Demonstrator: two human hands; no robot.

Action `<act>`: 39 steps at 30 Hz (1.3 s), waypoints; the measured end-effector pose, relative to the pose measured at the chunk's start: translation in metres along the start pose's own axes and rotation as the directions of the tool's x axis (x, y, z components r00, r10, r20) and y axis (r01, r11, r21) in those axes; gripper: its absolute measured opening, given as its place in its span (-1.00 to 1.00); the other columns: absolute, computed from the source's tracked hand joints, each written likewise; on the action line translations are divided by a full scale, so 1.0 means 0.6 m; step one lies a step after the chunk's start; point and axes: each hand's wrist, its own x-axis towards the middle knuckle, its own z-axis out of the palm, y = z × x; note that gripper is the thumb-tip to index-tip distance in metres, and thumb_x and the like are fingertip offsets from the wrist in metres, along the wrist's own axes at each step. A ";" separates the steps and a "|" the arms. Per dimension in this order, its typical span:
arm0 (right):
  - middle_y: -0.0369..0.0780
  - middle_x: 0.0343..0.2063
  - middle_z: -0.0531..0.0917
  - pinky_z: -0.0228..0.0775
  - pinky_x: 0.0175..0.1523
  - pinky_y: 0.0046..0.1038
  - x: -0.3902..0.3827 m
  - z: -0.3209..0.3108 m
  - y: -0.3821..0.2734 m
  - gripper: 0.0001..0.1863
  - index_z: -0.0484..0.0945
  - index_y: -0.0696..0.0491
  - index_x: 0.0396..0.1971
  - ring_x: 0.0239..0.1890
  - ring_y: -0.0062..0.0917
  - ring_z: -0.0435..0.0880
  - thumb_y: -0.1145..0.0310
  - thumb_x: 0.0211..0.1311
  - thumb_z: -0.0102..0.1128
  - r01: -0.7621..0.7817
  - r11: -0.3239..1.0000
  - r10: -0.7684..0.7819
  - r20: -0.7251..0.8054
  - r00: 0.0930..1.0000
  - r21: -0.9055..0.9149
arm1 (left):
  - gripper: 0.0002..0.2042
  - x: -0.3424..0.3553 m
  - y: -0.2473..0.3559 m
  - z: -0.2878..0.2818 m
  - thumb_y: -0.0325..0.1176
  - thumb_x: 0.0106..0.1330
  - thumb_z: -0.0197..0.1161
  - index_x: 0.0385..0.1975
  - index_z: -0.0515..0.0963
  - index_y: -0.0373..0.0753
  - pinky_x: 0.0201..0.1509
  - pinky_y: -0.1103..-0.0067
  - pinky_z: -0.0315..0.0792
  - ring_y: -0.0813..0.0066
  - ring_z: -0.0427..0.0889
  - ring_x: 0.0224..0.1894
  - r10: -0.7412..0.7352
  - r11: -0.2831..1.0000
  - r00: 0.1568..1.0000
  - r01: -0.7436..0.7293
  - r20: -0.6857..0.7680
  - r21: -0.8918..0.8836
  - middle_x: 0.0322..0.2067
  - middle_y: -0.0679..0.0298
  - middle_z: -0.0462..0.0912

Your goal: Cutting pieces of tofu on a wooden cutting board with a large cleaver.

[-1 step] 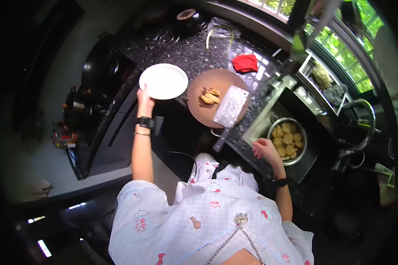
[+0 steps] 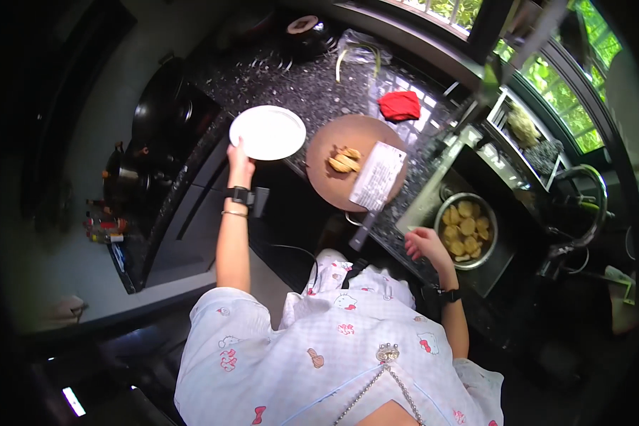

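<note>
My left hand (image 2: 240, 165) grips the near edge of a white plate (image 2: 268, 131), held out left of a round brown board (image 2: 323, 181). Pale yellow-brown pieces (image 2: 343, 160) lie on the board beside a broad cleaver (image 2: 376, 174), whose dark handle points toward me past the board's edge. My right hand (image 2: 424, 243) hangs with loosely bent, separated fingers just left of a metal bowl (image 2: 495, 234) of yellow slices (image 2: 467, 226), and I see nothing held in it. The bowl sits inside the sink.
A red cloth (image 2: 399, 105), a plastic bag (image 2: 362, 46) and a dark pot (image 2: 309, 39) stand or lie on the speckled counter (image 2: 255, 78). Dark cookware (image 2: 163, 106) and bottles (image 2: 106, 227) are at the left. A tap (image 2: 596, 188) curves over the right, below the window.
The whole view has shifted slightly, so the scene sits a little lower and further right. Both hands hold almost the same pose.
</note>
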 end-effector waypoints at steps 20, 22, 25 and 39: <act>-0.33 -0.77 0.44 0.29 -0.70 -0.60 0.105 0.256 0.029 -0.64 0.39 0.04 -0.56 -0.81 -0.64 0.41 0.07 0.26 0.09 0.205 0.848 0.124 -0.559 0.820 0.488 | -0.71 0.320 -0.206 0.039 -0.33 0.25 0.17 -0.33 0.51 -0.54 -0.21 0.35 0.47 0.08 0.64 -0.30 0.277 0.710 0.932 -0.361 0.232 0.604 -0.37 -0.10 0.63; -0.33 -0.77 0.43 0.29 -0.69 -0.59 0.113 0.258 0.032 -0.65 0.39 0.04 -0.57 -0.80 -0.63 0.42 0.09 0.27 0.09 0.217 0.842 0.119 -0.563 0.818 0.493 | -0.66 0.369 -0.202 0.023 -0.25 0.20 0.22 -0.36 0.53 -0.52 -0.24 0.35 0.46 0.14 0.63 -0.35 0.284 0.454 0.902 -0.425 0.325 0.783 -0.39 -0.07 0.63; -0.20 -0.70 0.52 0.41 -0.63 -0.50 0.084 0.271 0.023 -0.66 0.48 0.14 -0.54 -0.74 -0.51 0.52 0.16 0.25 0.10 0.303 0.892 -0.055 -0.585 0.809 0.334 | -0.67 0.337 -0.226 0.011 -0.23 0.22 0.20 -0.28 0.57 -0.45 -0.29 0.43 0.48 0.34 0.58 -0.42 0.011 0.570 0.792 -0.507 0.611 0.646 -0.36 0.12 0.66; -0.23 -0.69 0.55 0.34 -0.69 -0.58 0.107 0.275 0.025 -0.72 0.40 0.12 -0.46 -0.79 -0.58 0.49 0.19 0.28 0.08 0.318 0.769 0.070 -0.566 0.821 0.555 | -0.40 0.294 -0.185 0.069 0.07 0.27 0.06 -0.38 0.49 -0.57 -0.85 0.48 0.41 0.23 0.56 -0.63 -0.116 0.507 0.980 -0.081 0.161 0.858 -0.50 -0.01 0.60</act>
